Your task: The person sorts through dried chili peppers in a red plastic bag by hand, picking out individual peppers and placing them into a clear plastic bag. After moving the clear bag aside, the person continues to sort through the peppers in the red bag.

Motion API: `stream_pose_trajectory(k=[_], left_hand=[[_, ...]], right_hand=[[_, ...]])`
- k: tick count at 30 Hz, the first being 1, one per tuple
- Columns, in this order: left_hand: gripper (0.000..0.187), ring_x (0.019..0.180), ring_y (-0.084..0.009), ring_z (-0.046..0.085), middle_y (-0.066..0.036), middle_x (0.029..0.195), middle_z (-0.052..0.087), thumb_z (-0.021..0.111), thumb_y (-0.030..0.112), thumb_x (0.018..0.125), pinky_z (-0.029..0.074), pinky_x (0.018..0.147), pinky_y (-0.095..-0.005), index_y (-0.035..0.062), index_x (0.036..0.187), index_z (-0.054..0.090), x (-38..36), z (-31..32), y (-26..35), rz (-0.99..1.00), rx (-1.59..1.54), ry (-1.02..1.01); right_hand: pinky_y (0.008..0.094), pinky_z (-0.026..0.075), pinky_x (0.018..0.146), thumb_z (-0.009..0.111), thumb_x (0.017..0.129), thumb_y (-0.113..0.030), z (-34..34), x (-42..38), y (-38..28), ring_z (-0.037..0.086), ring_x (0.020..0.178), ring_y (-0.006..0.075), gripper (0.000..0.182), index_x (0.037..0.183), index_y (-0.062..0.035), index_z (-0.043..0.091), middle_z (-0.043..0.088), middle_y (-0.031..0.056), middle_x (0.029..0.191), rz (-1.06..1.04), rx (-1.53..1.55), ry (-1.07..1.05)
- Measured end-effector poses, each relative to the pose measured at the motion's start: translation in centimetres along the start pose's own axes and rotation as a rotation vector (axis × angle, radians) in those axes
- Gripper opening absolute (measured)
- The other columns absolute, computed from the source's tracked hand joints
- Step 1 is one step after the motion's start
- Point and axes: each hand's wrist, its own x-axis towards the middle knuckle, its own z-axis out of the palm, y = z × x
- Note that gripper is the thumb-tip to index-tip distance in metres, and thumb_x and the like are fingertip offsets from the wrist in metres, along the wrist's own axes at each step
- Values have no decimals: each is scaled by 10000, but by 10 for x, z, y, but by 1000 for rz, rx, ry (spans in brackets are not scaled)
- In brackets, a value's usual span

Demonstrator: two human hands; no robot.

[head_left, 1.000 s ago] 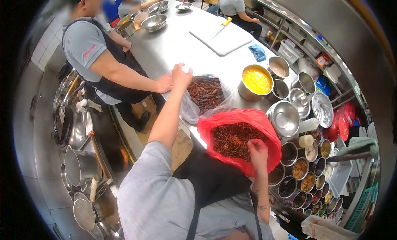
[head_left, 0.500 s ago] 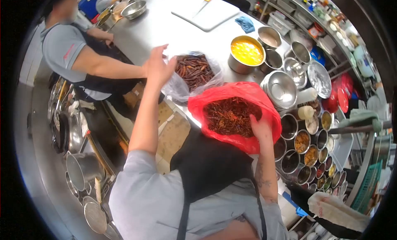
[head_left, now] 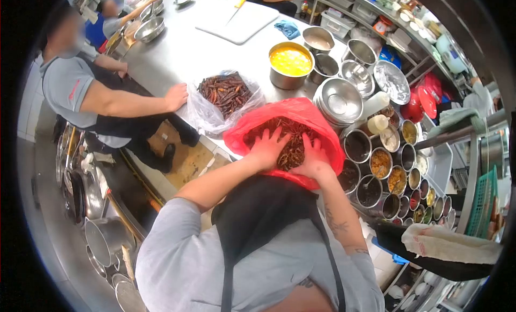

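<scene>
Both of my hands are inside a red plastic bag on the steel table, over dark red-brown dried chilies that look cut into thin pieces. My left hand lies on the heap at the left with its fingers spread. On the right side of the heap rests my right hand, fingers also apart, thumb inward; some fingertips are partly sunk in the chilies. Just beyond my left hand stands a clear plastic bag of larger whole dried chilies.
A pot of yellow liquid and stacked steel bowls stand beyond the bag. Several seasoning containers line the right. A knife lies on a white cutting board. At left, a co-worker's hand touches the table edge.
My left hand has come down from beside the clear bag into the red bag. My right hand has shifted on the chilies. The view has turned slightly.
</scene>
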Motion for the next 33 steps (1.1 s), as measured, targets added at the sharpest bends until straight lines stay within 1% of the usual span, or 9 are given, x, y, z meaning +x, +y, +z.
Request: stream_pose_trajectory(k=[2, 4, 5, 7, 11, 18, 20, 25, 33], left_hand=[[1066, 1328, -548, 384, -233, 1569, 250, 821, 208, 657, 425, 1069, -554, 192, 1555, 247, 12, -5, 4, -25, -137, 1], [1003, 1309, -467, 450, -253, 1460, 398, 816, 148, 630, 429, 1083, -454, 75, 1492, 309, 17, -18, 0, 80, -348, 143], [985, 1314, -438, 456, -253, 1431, 429, 820, 141, 622, 424, 1086, -449, 45, 1469, 326, 20, -31, -6, 192, -525, 195], [926, 1286, -348, 516, -252, 1314, 540, 835, 121, 598, 414, 1092, -411, -37, 1387, 376, 16, -57, -5, 307, -653, 302], [758, 1192, -305, 610, -214, 1254, 637, 825, 131, 687, 458, 1036, -389, -24, 1356, 504, -14, -97, -5, 217, -634, 154], [521, 1033, -273, 690, -180, 1151, 695, 762, 124, 786, 536, 899, -386, 6, 1268, 601, -25, -62, -41, 1, -552, 200], [393, 896, -249, 712, -156, 985, 728, 748, 111, 802, 555, 794, -365, -4, 1163, 641, -23, -42, -34, 90, -504, 156], [198, 798, -286, 711, -177, 866, 715, 703, 101, 816, 553, 758, -367, -2, 985, 700, -16, -15, -11, 184, -523, 303], [194, 976, -408, 643, -215, 1008, 643, 623, 85, 773, 522, 864, -503, 38, 938, 713, 9, 7, 11, 15, -189, 311]], right_hand=[[473, 419, 1097, 911, 576, -304, 5, 14, 7, 460, 1335, 409, 1193, 1545, -109, 244, 358, 253, 1499, -74, 177, 141], [448, 451, 1068, 888, 579, -242, 9, 43, 19, 510, 1288, 416, 1147, 1531, -124, 259, 490, 268, 1394, -224, 435, 248], [401, 486, 1019, 868, 602, -190, 3, 41, 18, 609, 1190, 341, 936, 1424, -64, 439, 642, 226, 1224, -384, 603, 375], [369, 488, 1006, 876, 668, -188, -21, 38, 14, 637, 1150, 285, 737, 1302, 13, 558, 667, 179, 1207, -382, 677, 198], [400, 502, 972, 825, 732, -226, -46, -2, 12, 653, 1090, 354, 526, 1170, 8, 652, 691, 229, 1124, -317, 552, 469], [412, 494, 976, 753, 800, -207, -43, -28, 19, 631, 1113, 381, 468, 1189, 26, 636, 669, 257, 1141, -257, 415, 523], [422, 488, 985, 753, 796, -190, -20, -6, 19, 625, 1133, 375, 483, 1203, 36, 626, 660, 255, 1169, -332, 473, 405], [448, 537, 871, 654, 770, -46, 7, 6, 10, 672, 937, 392, 177, 925, -30, 737, 698, 225, 945, -303, 391, 495], [478, 540, 850, 658, 799, -95, 26, 20, 9, 660, 981, 412, 247, 1031, -16, 681, 691, 235, 984, -273, 201, 480]])
